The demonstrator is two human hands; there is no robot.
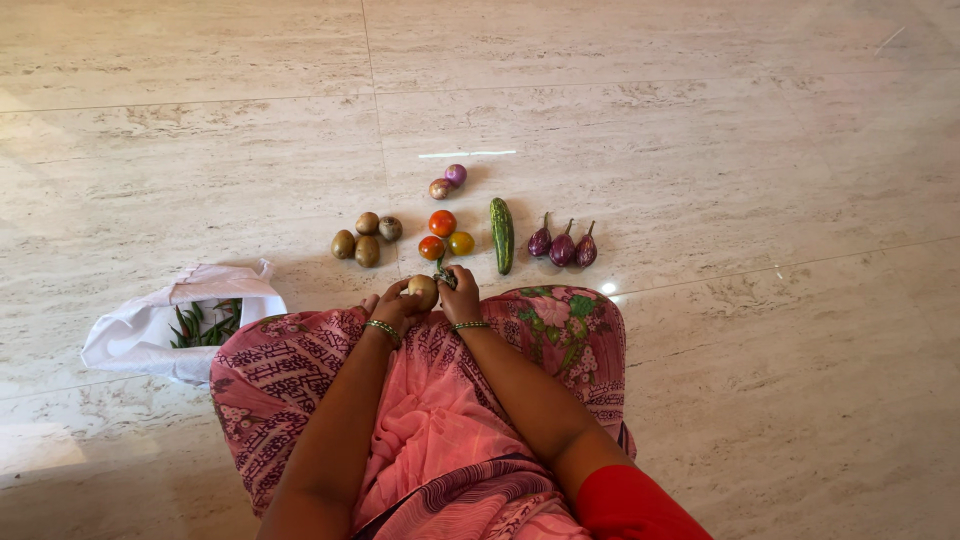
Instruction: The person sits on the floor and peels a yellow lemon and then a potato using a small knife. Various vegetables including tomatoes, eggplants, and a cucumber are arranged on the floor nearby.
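Observation:
I sit on the floor with pink patterned cloth [300, 380] over my knees. My left hand [395, 305] holds a pale round vegetable [423, 289] at my knees. My right hand [460, 297] touches the same vegetable and grips its green stalk [443, 274]. Just beyond lie three tomatoes [443, 235], a green cucumber [502, 235], three small purple aubergines [562, 246] and several brown round fruits [365, 238]. Two small onions [447, 181] lie farther off.
A white cloth bag [150, 325] holding green chillies [205, 325] lies on the floor to my left, beside my knee. The floor is pale polished stone tile [700, 150] all around.

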